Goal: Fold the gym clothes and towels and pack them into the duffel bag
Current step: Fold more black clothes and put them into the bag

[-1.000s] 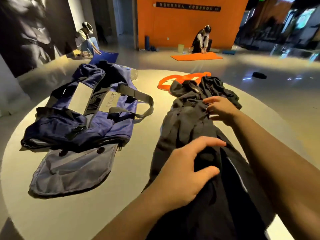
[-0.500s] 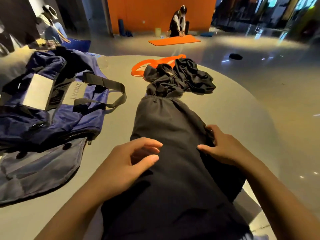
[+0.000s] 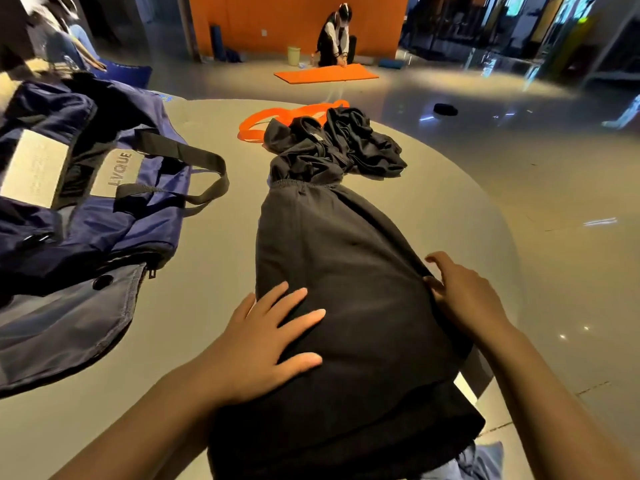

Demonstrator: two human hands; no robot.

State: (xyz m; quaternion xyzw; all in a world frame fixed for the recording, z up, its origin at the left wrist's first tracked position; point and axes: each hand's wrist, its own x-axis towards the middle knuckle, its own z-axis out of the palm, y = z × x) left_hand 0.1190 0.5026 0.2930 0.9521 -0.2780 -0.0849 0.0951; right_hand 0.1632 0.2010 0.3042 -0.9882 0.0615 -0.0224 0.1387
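A round grey table (image 3: pixel 214 258) carries everything here. Largest on it is the navy duffel bag (image 3: pixel 104 216), slumped along the left edge with its mouth unzipped, a grey flap hanging toward the near side and a black strap looping out to the right. Beside it, down the middle of the table, lie the dark trousers (image 3: pixel 332 258), folded lengthwise, waistband toward the far edge and the leg end spilling over the near edge. Just past the waistband sits a crumpled black garment (image 3: pixel 346 143), touching the trousers, and behind that an orange strap or band (image 3: pixel 277 116) near the far edge. The left hand (image 3: pixel 263 337) lies flat on the trousers' left side, fingers straight and spread. The right hand (image 3: pixel 464 296) rests at the trousers' right edge, fingers loosely bent against the cloth; whether they pinch it I cannot tell.
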